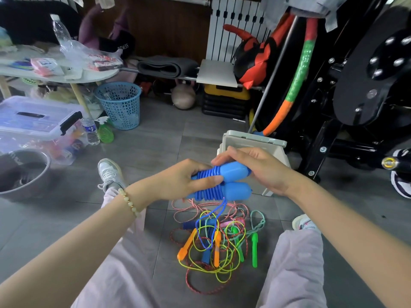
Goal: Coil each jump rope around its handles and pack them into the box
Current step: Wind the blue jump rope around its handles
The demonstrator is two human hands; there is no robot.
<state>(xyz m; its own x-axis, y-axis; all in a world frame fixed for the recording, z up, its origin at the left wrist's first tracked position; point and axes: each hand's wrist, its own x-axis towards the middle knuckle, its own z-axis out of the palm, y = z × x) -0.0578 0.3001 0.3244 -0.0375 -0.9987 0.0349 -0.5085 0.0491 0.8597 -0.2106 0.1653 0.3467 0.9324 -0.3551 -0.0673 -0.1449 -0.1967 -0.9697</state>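
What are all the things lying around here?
blue jump rope: one, blue, cord partly coiled round its handles, in both hands
box: one, off-white, on the floor behind the hands
loose jump ropes: several, orange, green, blue, pink handles, tangled on the floor below the hands
basket: one, light blue, on the floor, left
storage bin: one, clear, lidded, far left
spray bottle: one, green, beside the bin
left hand: one, grips the coils
right hand: one, holds the handle ends
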